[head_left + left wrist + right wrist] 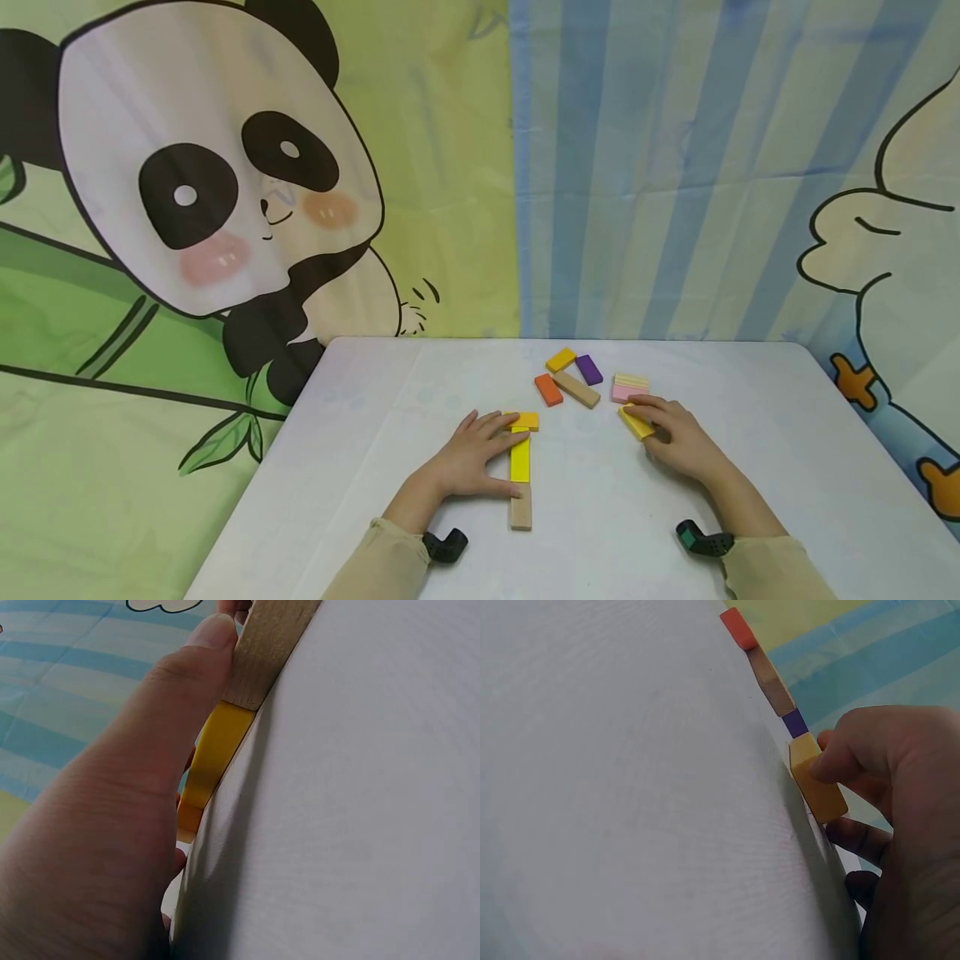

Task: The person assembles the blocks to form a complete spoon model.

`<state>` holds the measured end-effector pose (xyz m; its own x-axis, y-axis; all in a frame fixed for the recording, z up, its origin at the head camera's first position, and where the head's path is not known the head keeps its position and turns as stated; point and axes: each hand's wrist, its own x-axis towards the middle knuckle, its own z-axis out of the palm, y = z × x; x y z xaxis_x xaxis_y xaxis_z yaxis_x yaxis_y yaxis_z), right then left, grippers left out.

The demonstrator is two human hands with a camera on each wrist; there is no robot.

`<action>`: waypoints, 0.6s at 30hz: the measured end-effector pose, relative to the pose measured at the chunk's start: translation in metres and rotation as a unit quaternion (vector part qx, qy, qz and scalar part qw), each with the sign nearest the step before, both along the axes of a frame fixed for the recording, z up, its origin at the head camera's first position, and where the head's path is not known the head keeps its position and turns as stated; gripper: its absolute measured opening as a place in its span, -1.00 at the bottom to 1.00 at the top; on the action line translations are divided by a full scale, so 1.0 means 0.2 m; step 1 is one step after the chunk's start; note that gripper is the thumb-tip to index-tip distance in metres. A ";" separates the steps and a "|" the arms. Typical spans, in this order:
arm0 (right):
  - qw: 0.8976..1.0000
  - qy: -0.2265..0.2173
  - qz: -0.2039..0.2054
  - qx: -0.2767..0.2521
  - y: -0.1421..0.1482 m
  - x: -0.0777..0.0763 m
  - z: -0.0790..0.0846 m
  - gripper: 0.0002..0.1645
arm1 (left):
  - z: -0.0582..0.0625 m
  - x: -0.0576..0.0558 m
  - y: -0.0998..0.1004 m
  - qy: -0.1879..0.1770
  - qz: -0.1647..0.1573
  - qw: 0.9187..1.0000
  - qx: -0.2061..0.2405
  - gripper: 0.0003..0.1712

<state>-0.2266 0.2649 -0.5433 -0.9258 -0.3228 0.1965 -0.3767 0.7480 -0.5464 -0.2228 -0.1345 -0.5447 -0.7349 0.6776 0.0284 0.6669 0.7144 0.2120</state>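
My left hand (474, 457) lies with fingers spread along a row of blocks. Its thumb touches the natural wood block (521, 508) at the near end, and its fingertips reach the far blocks. A bright yellow block (520, 460) forms the middle of the row, and an orange-yellow block (529, 421) lies crosswise at the far end. In the left wrist view the thumb rests against the wood block (268, 656). My right hand (678, 437) pinches a yellow block (819, 784) between thumb and fingers, close to the tabletop.
Just beyond the right hand lie a pink block (628, 393) and a pale yellow block (632, 380). Further back are orange (548, 390), wood (576, 389), purple (588, 370) and yellow (561, 360) blocks. A printed curtain (450, 167) hangs behind the white table (600, 533).
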 end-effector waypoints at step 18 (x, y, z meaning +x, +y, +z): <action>1.000 -0.003 -0.011 0.007 -0.01 0.00 -0.01 -0.42 | 0.02 0.00 0.00 0.001 0.002 1.000 0.013 0.09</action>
